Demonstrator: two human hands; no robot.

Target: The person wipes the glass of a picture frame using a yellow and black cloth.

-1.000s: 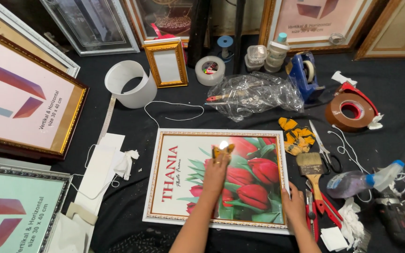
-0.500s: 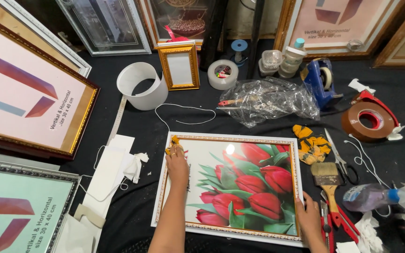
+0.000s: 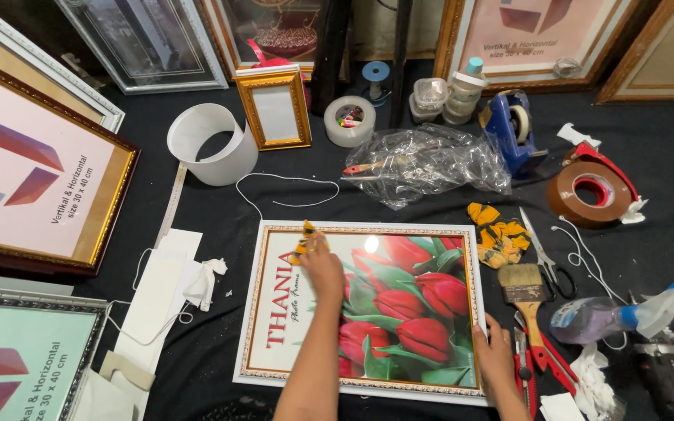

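Note:
A white framed picture of red tulips [image 3: 415,312] lies flat on the black cloth in front of me. My left hand [image 3: 321,269] presses a small yellow and black cloth [image 3: 304,238] against the glass near the frame's upper left corner. My right hand [image 3: 494,351] rests flat on the frame's lower right edge, holding nothing.
A crumpled yellow cloth [image 3: 501,234], scissors [image 3: 544,261], a paintbrush [image 3: 528,300], a spray bottle [image 3: 610,316] and red cutters [image 3: 540,359] lie right of the frame. Tape rolls [image 3: 593,191], a blue dispenser [image 3: 512,132] and a plastic bag [image 3: 431,164] sit behind. Larger frames [image 3: 33,179] line the left.
My left hand slid the cloth from the top middle of the glass to the upper left corner, then slightly rightwards. The right hand stays on the frame's lower right edge.

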